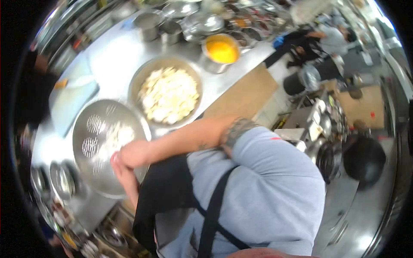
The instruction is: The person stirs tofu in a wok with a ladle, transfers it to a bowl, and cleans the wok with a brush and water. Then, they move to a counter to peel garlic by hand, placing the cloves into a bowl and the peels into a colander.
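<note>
My right hand (134,154) reaches across over a perforated metal colander (94,174), its fingers closed. Pressed against it from below is my left hand (123,171), also closed. What either holds is hidden and blurred. Pale, chopped pieces (119,135) lie in the colander just beyond my hands. Beside the colander, a large metal bowl (134,86) is filled with pale yellow cut pieces (170,94).
A knife (77,82) lies on a light cutting board (64,103) at the left. Farther back are a pot of orange liquid (222,50) and several metal pans. Dark-clothed people stand at the left edge and the upper right.
</note>
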Available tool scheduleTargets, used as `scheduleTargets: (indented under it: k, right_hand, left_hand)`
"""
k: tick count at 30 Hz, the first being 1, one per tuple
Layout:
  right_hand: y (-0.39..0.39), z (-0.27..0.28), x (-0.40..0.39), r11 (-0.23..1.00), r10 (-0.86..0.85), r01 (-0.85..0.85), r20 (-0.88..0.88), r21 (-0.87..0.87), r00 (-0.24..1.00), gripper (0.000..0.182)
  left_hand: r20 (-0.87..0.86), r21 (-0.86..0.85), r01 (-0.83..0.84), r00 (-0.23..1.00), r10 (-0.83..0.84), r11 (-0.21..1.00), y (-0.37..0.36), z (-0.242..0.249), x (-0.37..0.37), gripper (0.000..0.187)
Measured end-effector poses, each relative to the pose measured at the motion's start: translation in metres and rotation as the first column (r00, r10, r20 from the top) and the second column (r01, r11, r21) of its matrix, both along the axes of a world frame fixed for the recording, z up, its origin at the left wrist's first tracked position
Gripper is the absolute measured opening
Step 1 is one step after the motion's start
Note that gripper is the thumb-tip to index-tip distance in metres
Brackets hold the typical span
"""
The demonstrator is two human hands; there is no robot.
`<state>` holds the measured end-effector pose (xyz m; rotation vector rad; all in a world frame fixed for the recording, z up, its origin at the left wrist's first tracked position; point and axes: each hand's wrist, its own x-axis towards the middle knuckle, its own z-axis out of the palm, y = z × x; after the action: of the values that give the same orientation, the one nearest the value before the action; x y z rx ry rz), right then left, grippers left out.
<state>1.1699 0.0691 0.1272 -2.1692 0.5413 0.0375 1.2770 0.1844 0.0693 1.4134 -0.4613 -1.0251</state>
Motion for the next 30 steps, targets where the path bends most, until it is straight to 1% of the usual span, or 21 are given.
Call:
scheduleTargets:
  k: [2, 5, 6, 8, 11, 14, 15, 17, 20, 23, 26, 29, 30]
  right_hand:
    - [-0.003, 0.003, -0.003, 0.993, 0.039, -0.041, -0.022, -0.111, 0.999, 0.032]
    - [-0.022, -0.007, -0.010, 0.978, 0.128, -0.113, 0.074, -0.178, 0.989, 0.027]
    - [-0.024, -0.009, -0.012, 0.977, 0.138, -0.122, 0.083, -0.176, 0.987, 0.025]
    - [-0.025, 0.006, -0.018, 0.975, 0.164, -0.145, 0.107, -0.167, 0.981, 0.022]
    - [-0.025, 0.020, -0.021, 0.963, 0.199, -0.192, 0.019, -0.189, 0.980, 0.019]
    - [-0.025, 0.006, -0.015, 0.968, 0.150, -0.152, -0.025, -0.198, 0.988, 0.023]
    - [-0.022, 0.003, -0.015, 0.973, 0.144, -0.143, -0.006, -0.179, 0.990, 0.023]
    - [-0.020, 0.018, -0.023, 0.981, 0.134, -0.129, 0.032, -0.143, 0.990, 0.025]
    - [-0.017, 0.006, -0.017, 0.979, 0.122, -0.120, 0.006, -0.166, 0.992, 0.027]
    - [-0.017, -0.004, -0.013, 0.957, 0.126, -0.089, 0.116, -0.277, 0.985, 0.028]
    - [-0.014, -0.006, -0.013, 0.972, 0.091, -0.046, 0.193, -0.229, 0.977, 0.028]
    - [-0.012, -0.002, -0.012, 0.999, 0.033, -0.024, 0.216, -0.044, 0.976, 0.029]
    - [-0.012, -0.001, -0.012, 1.000, 0.016, -0.015, 0.203, -0.005, 0.979, 0.029]
  left_hand:
    - [-0.001, 0.078, 0.037, 0.999, -0.037, 0.996, -0.005, 0.002, -0.003, 0.043]
    - [-0.009, 0.194, 0.060, 0.998, -0.060, 0.979, -0.012, 0.013, -0.011, 0.044]
    - [-0.030, 0.153, 0.006, 1.000, -0.001, 0.988, -0.015, 0.011, -0.013, 0.045]
    - [-0.075, 0.082, -0.113, 0.990, 0.119, 0.990, -0.019, 0.008, -0.018, 0.046]
    - [-0.066, 0.078, -0.109, 0.991, 0.114, 0.991, -0.023, 0.027, -0.020, 0.047]
    - [0.020, 0.157, 0.022, 0.999, -0.025, 0.987, -0.015, 0.032, -0.007, 0.044]
    - [0.027, 0.152, 0.056, 0.998, -0.061, 0.987, -0.013, 0.029, -0.003, 0.042]
    - [0.042, 0.141, 0.120, 0.991, -0.127, 0.983, -0.014, 0.029, -0.001, 0.039]
    - [0.038, 0.165, 0.015, 0.999, -0.022, 0.986, -0.015, 0.030, -0.008, 0.036]
    - [-0.019, 0.169, 0.087, 0.996, -0.086, 0.982, -0.008, 0.020, 0.006, 0.034]
    - [0.129, 0.077, 0.145, 0.980, -0.154, 0.986, -0.003, 0.017, 0.010, 0.036]
    - [0.227, -0.019, 0.095, 0.970, -0.088, 0.995, -0.002, 0.006, 0.009, 0.038]
    - [0.230, -0.043, 0.088, 0.970, -0.076, 0.995, 0.000, 0.005, 0.008, 0.038]
